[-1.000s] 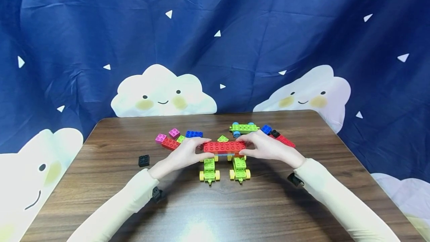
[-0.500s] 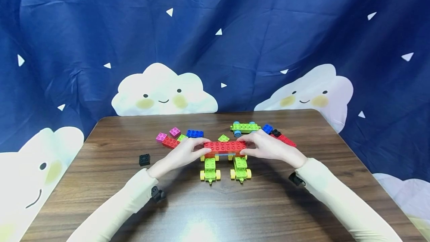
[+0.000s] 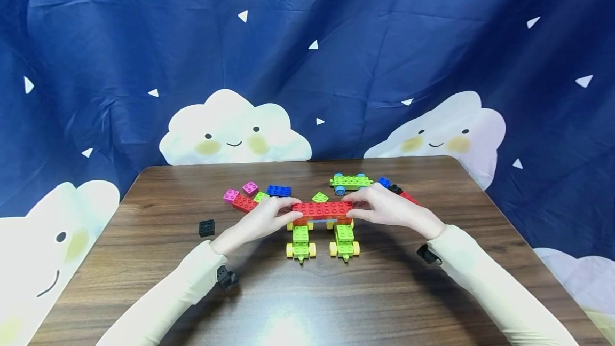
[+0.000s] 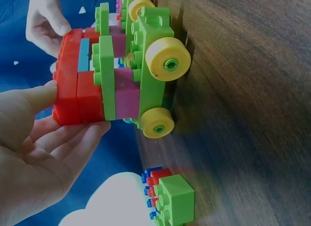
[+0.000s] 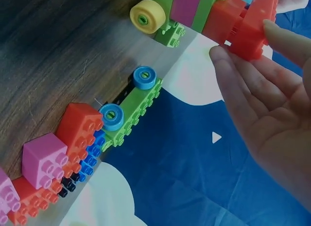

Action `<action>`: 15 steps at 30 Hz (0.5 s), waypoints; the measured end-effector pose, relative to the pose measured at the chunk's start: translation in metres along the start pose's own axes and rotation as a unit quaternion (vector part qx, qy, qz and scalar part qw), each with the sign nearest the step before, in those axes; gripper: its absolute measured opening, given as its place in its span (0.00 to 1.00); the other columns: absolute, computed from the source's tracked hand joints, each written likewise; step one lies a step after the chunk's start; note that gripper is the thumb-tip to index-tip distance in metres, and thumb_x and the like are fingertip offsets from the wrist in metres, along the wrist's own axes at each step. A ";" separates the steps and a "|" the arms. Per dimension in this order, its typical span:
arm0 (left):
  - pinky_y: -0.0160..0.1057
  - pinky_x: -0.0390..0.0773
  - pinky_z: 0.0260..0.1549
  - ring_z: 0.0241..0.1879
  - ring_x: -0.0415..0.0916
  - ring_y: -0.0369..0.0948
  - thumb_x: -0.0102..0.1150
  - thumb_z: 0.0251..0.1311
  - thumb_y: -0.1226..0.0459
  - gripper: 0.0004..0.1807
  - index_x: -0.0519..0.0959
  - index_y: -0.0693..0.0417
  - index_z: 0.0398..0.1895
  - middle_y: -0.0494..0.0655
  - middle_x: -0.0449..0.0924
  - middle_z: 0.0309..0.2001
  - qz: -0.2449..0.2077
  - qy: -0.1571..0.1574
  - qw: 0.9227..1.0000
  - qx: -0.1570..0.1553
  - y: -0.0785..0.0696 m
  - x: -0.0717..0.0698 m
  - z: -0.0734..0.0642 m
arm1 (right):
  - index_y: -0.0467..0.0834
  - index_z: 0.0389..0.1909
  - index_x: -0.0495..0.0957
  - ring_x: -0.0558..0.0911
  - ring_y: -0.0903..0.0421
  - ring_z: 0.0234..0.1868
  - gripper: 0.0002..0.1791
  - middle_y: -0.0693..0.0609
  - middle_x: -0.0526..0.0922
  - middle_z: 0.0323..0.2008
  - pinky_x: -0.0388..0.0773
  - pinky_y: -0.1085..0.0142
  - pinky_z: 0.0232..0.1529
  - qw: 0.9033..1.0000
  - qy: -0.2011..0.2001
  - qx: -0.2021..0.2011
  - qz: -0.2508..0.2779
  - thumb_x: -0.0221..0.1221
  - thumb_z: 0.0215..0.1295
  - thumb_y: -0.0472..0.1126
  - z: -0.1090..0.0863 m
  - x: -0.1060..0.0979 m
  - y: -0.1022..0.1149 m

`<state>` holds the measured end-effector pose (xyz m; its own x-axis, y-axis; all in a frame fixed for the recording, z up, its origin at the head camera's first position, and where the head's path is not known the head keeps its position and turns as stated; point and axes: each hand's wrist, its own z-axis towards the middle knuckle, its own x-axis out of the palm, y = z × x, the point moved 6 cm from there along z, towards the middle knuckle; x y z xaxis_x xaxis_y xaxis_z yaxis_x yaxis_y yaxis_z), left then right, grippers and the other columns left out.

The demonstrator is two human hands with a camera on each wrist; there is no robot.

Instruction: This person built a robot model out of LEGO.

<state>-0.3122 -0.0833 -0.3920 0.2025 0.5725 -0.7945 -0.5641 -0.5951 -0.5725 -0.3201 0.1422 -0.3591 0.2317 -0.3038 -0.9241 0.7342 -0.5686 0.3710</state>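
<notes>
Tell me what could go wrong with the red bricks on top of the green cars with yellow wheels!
The top red bricks might pop off: near the right hand, a gap seems to show between the top layer and the lower red brick.

The green cars stand on yellow wheels, so a sideways push could roll one and twist everything.

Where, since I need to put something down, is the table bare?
Most: tabletop between left sleeve and right sleeve, nearer than the yellow-wheeled cars; also left of the lone black brick and right of the far-right red brick. Crowded: the far middle, pink bricks through blue-wheeled car.
</notes>
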 end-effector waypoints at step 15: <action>0.28 0.76 0.34 0.31 0.74 0.32 0.62 0.65 0.58 0.17 0.82 0.57 0.54 0.47 0.87 0.41 -0.009 0.001 1.000 0.002 0.000 0.000 0.001 | 0.36 0.53 0.82 0.77 0.67 0.30 0.20 0.44 0.88 0.46 0.76 0.75 0.30 1.000 -0.005 -0.005 0.029 0.65 0.64 0.43 0.000 0.003 -0.004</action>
<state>-0.3129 -0.0826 -0.3918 0.2147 0.5813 -0.7848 -0.5630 -0.5830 -0.5858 -0.3229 0.1435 -0.3632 0.2679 -0.3442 -0.8999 0.7266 -0.5412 0.4233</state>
